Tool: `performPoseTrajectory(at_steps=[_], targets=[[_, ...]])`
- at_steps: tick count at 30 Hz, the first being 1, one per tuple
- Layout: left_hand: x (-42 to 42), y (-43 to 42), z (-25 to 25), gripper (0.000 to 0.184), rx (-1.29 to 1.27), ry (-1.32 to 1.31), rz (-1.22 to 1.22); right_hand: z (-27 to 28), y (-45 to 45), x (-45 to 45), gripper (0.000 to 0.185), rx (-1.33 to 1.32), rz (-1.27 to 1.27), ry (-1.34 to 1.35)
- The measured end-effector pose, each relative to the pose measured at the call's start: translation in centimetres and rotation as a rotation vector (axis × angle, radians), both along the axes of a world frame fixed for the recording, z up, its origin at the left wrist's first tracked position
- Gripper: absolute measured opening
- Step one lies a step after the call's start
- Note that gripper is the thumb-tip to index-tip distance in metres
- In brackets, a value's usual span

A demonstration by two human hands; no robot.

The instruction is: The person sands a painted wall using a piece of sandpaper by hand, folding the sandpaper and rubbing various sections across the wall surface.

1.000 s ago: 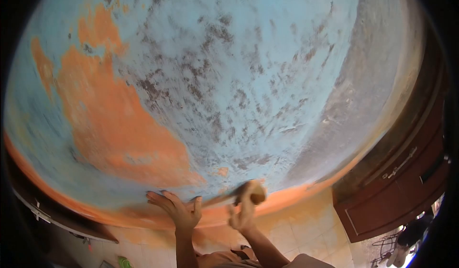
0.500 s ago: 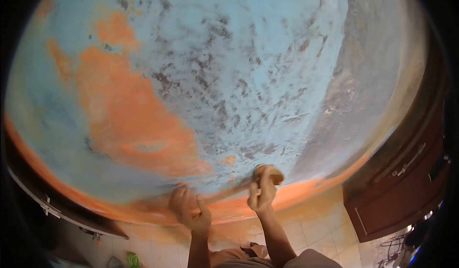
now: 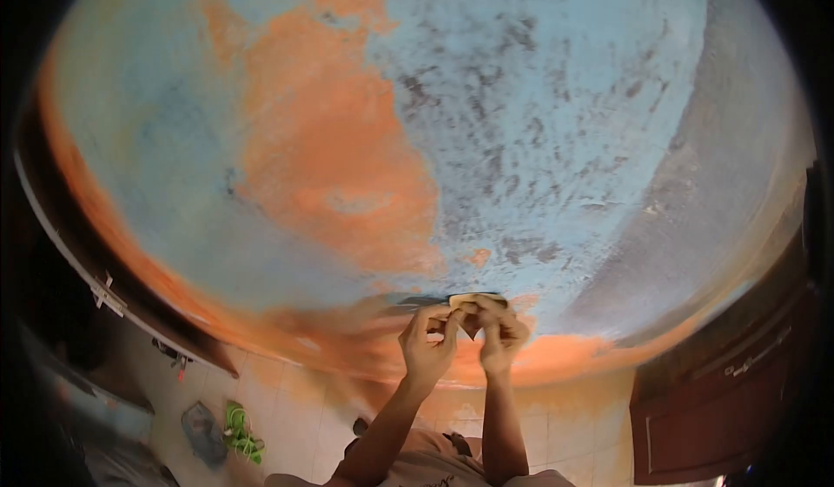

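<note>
A small bent sheet of sandpaper (image 3: 476, 298), tan on one face and darker on the other, is between my two hands low in front of the wall. My left hand (image 3: 426, 348) pinches its left side with thumb and fingers. On the right side, my right hand (image 3: 504, 335) has its fingers closed on the same piece. Behind both hands rises the painted wall (image 3: 339, 165), with worn blue, orange and grey patches and dark specks. Whether the sheet touches the wall, I cannot tell.
Light floor tiles (image 3: 556, 435) run along the wall's base. At the right stands a dark red panelled door (image 3: 695, 435) with a latch. On the left are a green coiled cord (image 3: 241, 433), a grey bag (image 3: 203, 435) and a door edge with a bolt (image 3: 106, 294).
My left hand has come over to the right and now grips the sandpaper, which only my right hand held before. The view has swung left, so the wall's patches sit further right.
</note>
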State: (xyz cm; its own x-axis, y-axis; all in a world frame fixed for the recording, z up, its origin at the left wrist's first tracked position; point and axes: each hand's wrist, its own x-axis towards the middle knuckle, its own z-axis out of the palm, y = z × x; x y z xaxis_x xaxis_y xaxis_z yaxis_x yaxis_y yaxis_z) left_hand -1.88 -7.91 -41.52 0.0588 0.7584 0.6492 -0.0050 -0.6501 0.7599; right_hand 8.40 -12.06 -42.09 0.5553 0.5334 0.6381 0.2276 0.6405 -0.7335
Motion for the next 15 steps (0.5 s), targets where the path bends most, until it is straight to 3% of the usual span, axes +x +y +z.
performPoseTrajectory(at_steps=[8,10,15], targets=[[0.8,0.5,-0.1,0.024,0.28,0.104,0.255,2.0,-1.3,0.7,0.015,-0.103,-0.005,0.115],[0.8,0.7,1.3,0.027,0.285,0.074,0.33,2.7,-1.6,0.5,0.016,-0.158,-0.152,-0.003],[2.9,-1.3,-0.1,0.03,0.214,0.098,0.485,2.6,-1.3,0.0,0.025,-0.159,-0.202,-0.236]])
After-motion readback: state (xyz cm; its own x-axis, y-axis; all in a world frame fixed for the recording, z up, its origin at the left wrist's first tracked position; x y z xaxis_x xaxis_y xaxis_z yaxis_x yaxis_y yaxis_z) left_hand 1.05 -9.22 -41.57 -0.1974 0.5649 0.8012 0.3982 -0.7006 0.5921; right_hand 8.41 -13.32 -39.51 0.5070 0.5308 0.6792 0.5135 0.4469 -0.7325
